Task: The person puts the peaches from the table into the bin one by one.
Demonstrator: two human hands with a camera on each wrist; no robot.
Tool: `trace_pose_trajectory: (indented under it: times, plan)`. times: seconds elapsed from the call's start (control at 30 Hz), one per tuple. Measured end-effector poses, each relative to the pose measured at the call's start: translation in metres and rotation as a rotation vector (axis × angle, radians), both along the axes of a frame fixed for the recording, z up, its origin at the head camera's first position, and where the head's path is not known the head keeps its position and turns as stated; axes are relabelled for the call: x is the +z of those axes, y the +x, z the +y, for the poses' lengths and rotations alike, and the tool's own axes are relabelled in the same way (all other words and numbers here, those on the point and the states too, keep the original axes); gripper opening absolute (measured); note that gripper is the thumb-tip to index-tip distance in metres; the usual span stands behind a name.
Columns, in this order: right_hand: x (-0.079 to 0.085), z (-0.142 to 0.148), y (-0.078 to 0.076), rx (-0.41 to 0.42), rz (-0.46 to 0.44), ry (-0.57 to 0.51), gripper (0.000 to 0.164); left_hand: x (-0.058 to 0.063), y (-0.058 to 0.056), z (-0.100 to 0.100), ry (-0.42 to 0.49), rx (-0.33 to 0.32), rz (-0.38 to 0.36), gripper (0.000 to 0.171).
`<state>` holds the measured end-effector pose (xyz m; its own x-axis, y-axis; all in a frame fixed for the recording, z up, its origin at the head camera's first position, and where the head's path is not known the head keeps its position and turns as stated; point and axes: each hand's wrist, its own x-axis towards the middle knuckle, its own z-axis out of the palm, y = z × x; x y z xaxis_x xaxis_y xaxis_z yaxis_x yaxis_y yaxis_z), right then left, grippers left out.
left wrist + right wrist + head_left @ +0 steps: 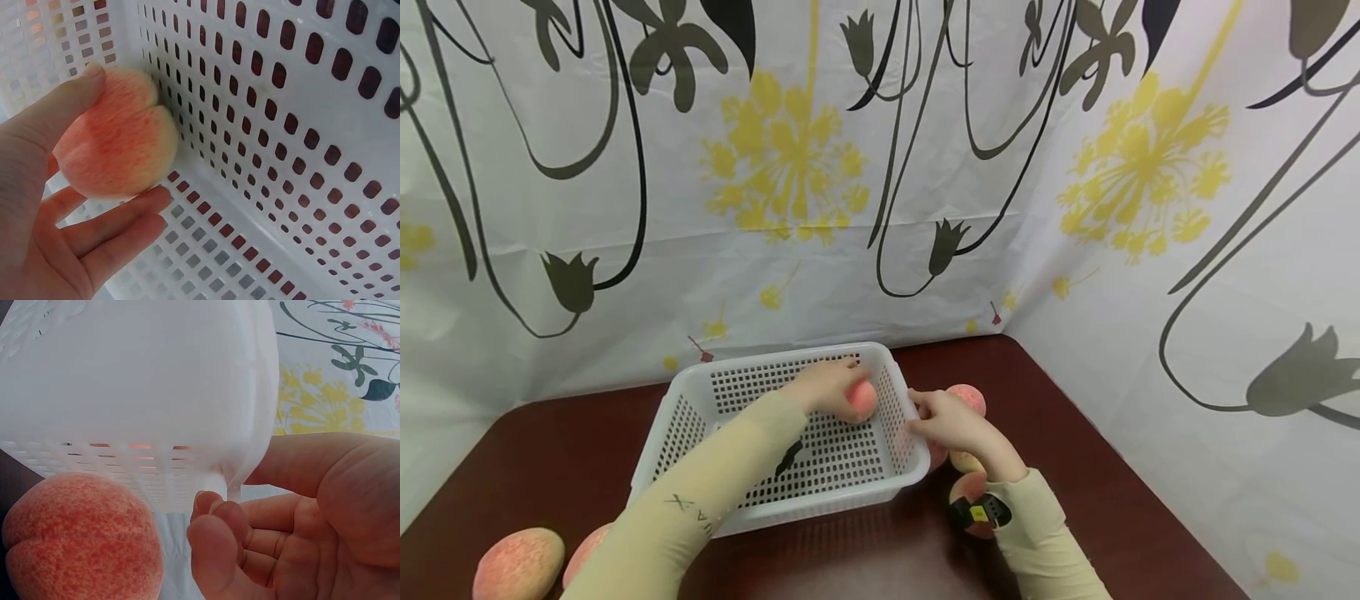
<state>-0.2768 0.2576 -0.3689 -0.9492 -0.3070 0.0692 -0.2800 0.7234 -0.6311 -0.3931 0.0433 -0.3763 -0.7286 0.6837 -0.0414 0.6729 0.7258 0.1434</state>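
Note:
A white plastic basket [808, 502] with slotted walls stands on the table. Inside it, near its right end, my left hand [823, 386] holds a pink peach [862, 402]. The left wrist view shows the thumb over the top of this peach [119, 137] and the fingers spread beneath, close to the basket wall [300, 94]. My right hand [951, 421] grips the basket's right rim, thumb and curled fingers on either side of its edge [250, 425]. Just outside that wall, beside the right hand, sits another peach [84, 540].
More peaches lie right of the basket, one behind my right hand [967, 397] and others partly hidden under the wrist. At the front left are a large peach [520, 564] and one partly covered by my left sleeve. Patterned white cloth [820, 283] hangs behind the dark table [850, 558].

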Motion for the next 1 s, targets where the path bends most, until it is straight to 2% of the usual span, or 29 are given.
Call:
trace_pose_trajectory:
  times: [0.33, 0.7, 1.0]
  plan:
    - [-0.001, 0.001, 0.000, -0.006, -0.003, -0.005, 0.057, -0.006, -0.003, 0.001, 0.030, -0.036, -0.016, 0.074]
    - [-0.002, -0.002, 0.000, 0.009, -0.016, -0.001, 0.060, -0.013, -0.002, -0.002, 0.036, -0.019, 0.054, 0.074]
    - [0.000, 0.000, 0.001, 0.003, -0.007, 0.013, 0.060, -0.015, -0.003, -0.003, 0.084, -0.009, 0.006, 0.075]
